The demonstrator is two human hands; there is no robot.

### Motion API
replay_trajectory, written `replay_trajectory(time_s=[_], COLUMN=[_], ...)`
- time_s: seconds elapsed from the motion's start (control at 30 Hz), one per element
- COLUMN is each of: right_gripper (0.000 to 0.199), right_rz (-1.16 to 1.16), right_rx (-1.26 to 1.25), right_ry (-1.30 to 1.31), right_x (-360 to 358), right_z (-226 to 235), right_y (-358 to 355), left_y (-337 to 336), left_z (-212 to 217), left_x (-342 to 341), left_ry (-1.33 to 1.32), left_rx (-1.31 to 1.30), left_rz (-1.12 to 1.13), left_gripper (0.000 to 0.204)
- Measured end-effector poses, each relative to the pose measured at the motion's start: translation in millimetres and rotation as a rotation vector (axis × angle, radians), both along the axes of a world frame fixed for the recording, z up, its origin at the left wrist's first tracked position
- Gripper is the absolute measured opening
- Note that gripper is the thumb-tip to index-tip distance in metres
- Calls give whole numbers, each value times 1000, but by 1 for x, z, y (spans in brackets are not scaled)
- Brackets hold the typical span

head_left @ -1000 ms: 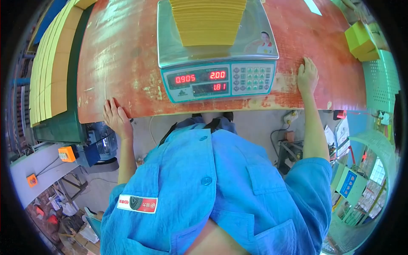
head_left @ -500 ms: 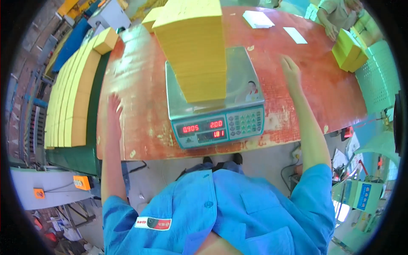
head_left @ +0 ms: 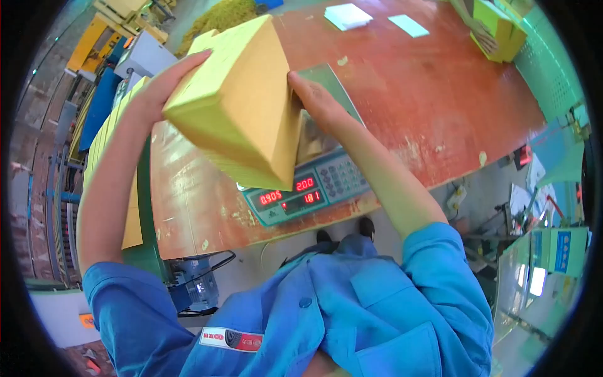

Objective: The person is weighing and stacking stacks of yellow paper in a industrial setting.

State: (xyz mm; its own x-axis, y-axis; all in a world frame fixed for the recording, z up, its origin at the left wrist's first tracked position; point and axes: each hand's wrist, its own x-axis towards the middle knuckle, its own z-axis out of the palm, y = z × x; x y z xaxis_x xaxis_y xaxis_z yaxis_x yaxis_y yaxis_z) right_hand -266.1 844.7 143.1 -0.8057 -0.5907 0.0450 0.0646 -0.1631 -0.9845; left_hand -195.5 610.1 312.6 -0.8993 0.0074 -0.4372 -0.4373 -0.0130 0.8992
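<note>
A tall yellow stack of paper (head_left: pixel 232 113) is tilted over the digital scale (head_left: pixel 295 204), between my two hands. My left hand (head_left: pixel 166 85) wraps the stack's far left side, its fingers partly hidden behind it. Against the right side presses my right hand (head_left: pixel 320 103), thumb up along the edge. Whether the stack's bottom still touches the weighing pan is hidden. The scale has a green front with lit red digits and a keypad.
The scale stands on a worn red table (head_left: pixel 414 113). White sheets (head_left: pixel 347 17) and one white card (head_left: pixel 408 26) lie at the far side. Another person's hand (head_left: pixel 483 38) holds a yellow stack (head_left: pixel 499 31) at far right. More yellow stacks (head_left: pixel 132 220) line the left.
Both hands have come in from the sides and taken hold of the yellow stack. It has tipped and moved left and nearer. My view has turned slightly.
</note>
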Motion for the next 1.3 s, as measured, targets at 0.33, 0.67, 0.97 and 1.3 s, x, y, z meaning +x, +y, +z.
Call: replay_trajectory(time_s=[0.33,0.67,0.97,1.3], right_gripper=[35,43,48,37], right_rz=[7,35,-210,-70], right_rx=[-405,-384,433,885], right_ry=[-689,-762,-44,100], right_x=[155,140,15,-131], right_z=[-65,-54,53,-12], right_y=[47,114,374,513], left_y=[-17,71,278,397], left_z=[-25,-39,-149,-248], left_x=[-3,40,28,-75], left_ry=[47,168,268,168], left_rx=[25,135,485,50], left_rz=[44,52,376,294], left_gripper=[47,48,46,46])
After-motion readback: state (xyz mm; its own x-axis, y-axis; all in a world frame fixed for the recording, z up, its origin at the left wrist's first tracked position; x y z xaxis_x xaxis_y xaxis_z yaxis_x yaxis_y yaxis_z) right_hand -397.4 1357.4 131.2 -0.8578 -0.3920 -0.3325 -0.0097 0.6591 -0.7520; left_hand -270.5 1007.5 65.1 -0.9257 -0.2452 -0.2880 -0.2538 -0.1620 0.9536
